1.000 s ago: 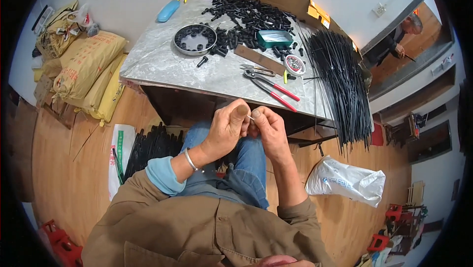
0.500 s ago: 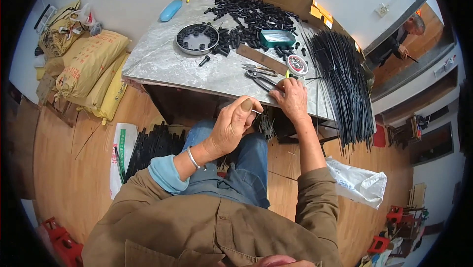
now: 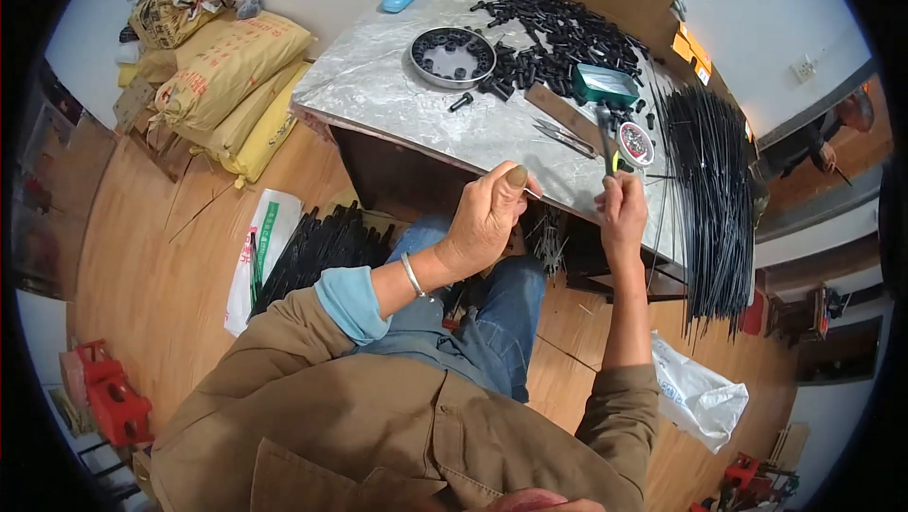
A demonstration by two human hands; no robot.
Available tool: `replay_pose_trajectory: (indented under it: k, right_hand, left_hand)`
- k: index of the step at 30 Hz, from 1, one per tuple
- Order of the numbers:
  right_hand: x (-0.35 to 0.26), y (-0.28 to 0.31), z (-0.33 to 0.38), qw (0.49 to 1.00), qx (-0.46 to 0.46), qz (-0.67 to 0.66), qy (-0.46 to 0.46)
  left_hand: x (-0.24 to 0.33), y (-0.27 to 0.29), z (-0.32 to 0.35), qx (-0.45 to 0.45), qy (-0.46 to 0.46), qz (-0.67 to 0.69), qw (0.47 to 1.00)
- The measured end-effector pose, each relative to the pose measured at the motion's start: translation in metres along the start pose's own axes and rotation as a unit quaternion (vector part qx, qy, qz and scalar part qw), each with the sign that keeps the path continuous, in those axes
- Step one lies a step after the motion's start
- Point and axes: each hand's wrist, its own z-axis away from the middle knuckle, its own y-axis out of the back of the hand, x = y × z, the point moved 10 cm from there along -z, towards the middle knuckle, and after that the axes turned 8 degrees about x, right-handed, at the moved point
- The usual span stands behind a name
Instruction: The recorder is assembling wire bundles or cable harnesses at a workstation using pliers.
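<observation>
I sit at a grey marble-topped table (image 3: pixel 397 96). My left hand (image 3: pixel 487 219) is raised in front of the table edge and pinches a thin pale wire (image 3: pixel 532 194) between thumb and fingers. My right hand (image 3: pixel 621 214) is closed around the handles of a pair of pliers (image 3: pixel 605 138), whose dark jaws point up over the table edge. The two hands are about a hand's width apart. A second grey pair of pliers (image 3: pixel 563 137) lies on the table just beyond them.
On the table are a round black tray (image 3: pixel 452 55), a heap of small black parts (image 3: pixel 558 25), a green box (image 3: pixel 605 84), a round tin (image 3: pixel 636 143) and a long bundle of black rods (image 3: pixel 709 190). Yellow sacks (image 3: pixel 227 77) and more rods (image 3: pixel 317 247) lie left.
My right hand left the left hand, reached to the table and picked up the red-handled pliers; it now holds them upright at the table edge. The left hand rose slightly.
</observation>
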Motion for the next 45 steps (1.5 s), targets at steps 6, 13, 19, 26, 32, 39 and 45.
replay_pose_trajectory:
  k: [6, 13, 19, 26, 32, 39, 45]
  right_hand:
    - [-0.060, 0.025, 0.036, 0.996, -0.058, -0.071, -0.001]
    - [-0.108, 0.058, 0.032, 0.984, -0.039, 0.059, 0.162]
    - [-0.114, 0.058, 0.033, 0.975, -0.047, 0.087, 0.197]
    - [-0.092, 0.040, 0.053, 0.970, -0.212, -0.105, -0.056]
    - [-0.124, 0.001, 0.169, 0.398, -0.477, -0.588, -0.518]
    - [-0.108, 0.034, 0.087, 0.911, -0.397, -0.083, -0.069]
    - [-0.142, 0.004, 0.184, 0.485, -0.488, -0.520, -0.506]
  left_hand:
    - [-0.005, 0.004, -0.003, 0.008, 0.007, 0.023, 1.000]
    - [-0.002, 0.003, -0.001, 0.014, -0.010, 0.000, 1.000]
    - [-0.001, 0.006, 0.001, 0.007, -0.024, -0.011, 1.000]
    - [-0.003, 0.003, -0.003, -0.015, -0.022, -0.004, 1.000]
    - [-0.014, 0.009, 0.018, -0.008, -0.002, -0.040, 0.999]
    - [-0.019, 0.009, 0.021, -0.046, 0.083, 0.071, 0.993]
    - [-0.014, 0.034, 0.025, -0.007, 0.047, -0.020, 0.999]
